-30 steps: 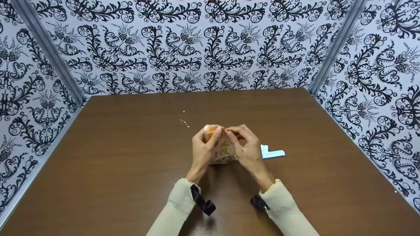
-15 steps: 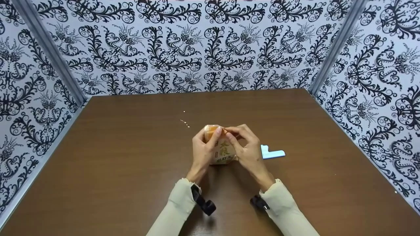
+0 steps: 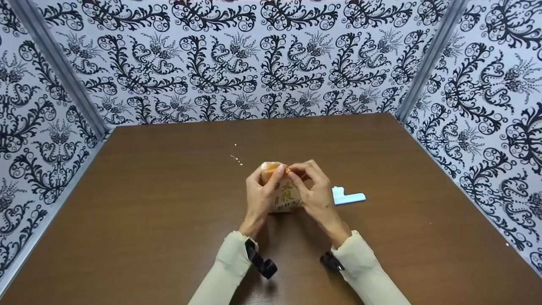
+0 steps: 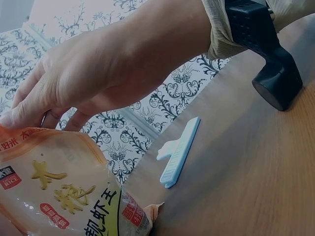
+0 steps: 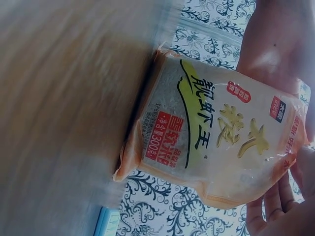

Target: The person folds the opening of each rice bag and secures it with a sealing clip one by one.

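Observation:
A small plastic bag of rice [image 3: 287, 195], with an orange top and gold and red print, stands upright on the table between both hands. The left hand [image 3: 259, 192] grips its upper left edge, thumb in front. My right hand [image 3: 317, 190] pinches the top edge at the right, its thumb close to the left thumb. In the right wrist view the bag's printed front [image 5: 216, 128] shows, its base near the tabletop. Whether the top is torn open is hidden by the fingers. A light blue bag clip [image 3: 348, 196] lies just right of the right hand.
The brown wooden table [image 3: 148, 220] has several tiny white bits [image 3: 237, 160] beyond the hands. Patterned black-and-white walls [image 3: 271, 55] close off the back and sides. A black wrist camera [image 3: 262, 260] juts from the left sleeve.
The head view has shifted slightly. Both hands keep their hold at the bag's top, with the thumbs a little closer together. The clip still lies on the table.

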Motion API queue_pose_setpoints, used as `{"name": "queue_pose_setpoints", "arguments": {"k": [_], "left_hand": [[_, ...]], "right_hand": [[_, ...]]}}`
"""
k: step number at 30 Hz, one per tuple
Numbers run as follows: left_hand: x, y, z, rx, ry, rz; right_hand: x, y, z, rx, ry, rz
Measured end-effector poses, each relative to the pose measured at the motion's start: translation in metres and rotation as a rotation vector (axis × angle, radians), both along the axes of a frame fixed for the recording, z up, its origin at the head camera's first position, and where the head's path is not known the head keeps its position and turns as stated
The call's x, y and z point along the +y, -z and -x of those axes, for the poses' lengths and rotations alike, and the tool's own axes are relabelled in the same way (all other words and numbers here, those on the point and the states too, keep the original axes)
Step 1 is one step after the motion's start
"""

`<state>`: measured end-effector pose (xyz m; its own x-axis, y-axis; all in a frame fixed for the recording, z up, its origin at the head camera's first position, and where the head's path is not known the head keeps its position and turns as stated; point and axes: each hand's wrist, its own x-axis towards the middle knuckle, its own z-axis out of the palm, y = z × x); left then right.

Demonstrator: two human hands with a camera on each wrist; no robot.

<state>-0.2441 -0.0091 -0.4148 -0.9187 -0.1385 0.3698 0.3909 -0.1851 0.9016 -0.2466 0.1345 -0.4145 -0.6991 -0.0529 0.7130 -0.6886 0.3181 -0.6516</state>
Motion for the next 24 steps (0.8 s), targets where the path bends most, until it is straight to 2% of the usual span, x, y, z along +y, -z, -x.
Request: {"name": "queue_pose_setpoints", "arguments": {"k": [5,14,24], "left_hand": [[-0.0008,0.0004,-0.001,0.023,0.017,0.005],[0.0011,0.002,-0.0008,0.02,0.033,0.015],[0.0014,0.0017,-0.0014,0.019,0.015,0.024]], "right_hand": [[-0.0016,0.0002,0.0006,0.002,0.003,0.003],[0.0013,-0.0004,-0.0013,-0.018,0.013,-0.034],[0.0008,0.0,-0.0016,0.016,0.021,-0.038]]}}
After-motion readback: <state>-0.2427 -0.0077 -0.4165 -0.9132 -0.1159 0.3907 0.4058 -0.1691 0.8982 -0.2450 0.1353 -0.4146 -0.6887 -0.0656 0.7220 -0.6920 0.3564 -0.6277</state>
